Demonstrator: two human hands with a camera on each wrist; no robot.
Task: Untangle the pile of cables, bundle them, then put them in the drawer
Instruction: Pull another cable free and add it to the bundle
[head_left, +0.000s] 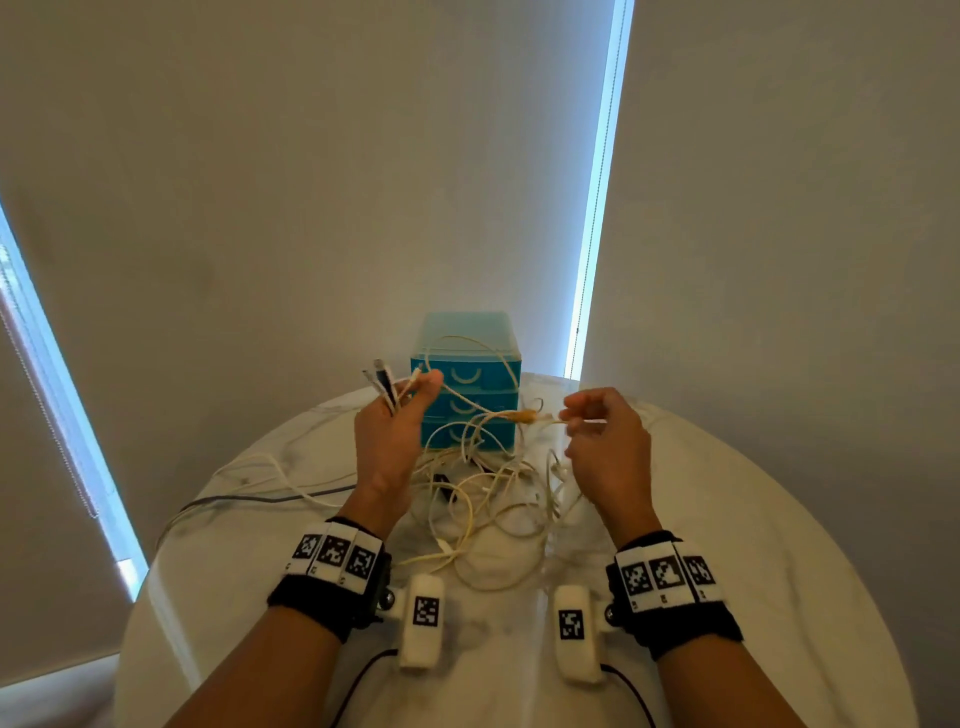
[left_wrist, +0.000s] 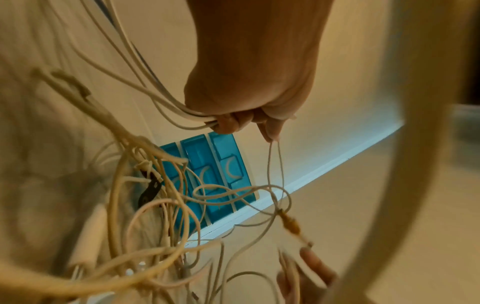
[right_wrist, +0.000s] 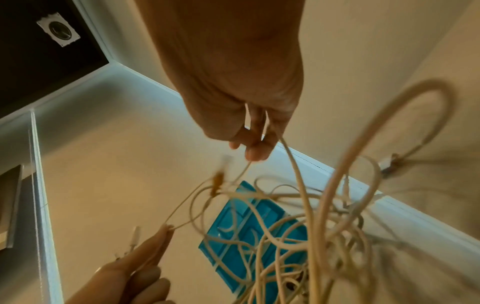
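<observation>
A tangle of white and cream cables (head_left: 483, 499) lies on the round table (head_left: 727, 519), lifted partly into the air. My left hand (head_left: 395, 415) is raised and grips several cable ends (head_left: 383, 383), plugs sticking up above the fist (left_wrist: 228, 121); thumb and finger also pinch a thin strand. My right hand (head_left: 597, 421) pinches a thin cream cable (right_wrist: 259, 131) just right of its amber connector (head_left: 524, 415), which hangs between the hands (right_wrist: 217, 181). Behind the cables stands a small blue drawer unit (head_left: 467, 384) with three shut drawers.
A grey cable (head_left: 249, 501) trails off the table's left edge. White cable loops (head_left: 270, 467) lie left of my left wrist. The wall and window blinds stand close behind the drawer unit. Bare tabletop shows at the right and near my forearms.
</observation>
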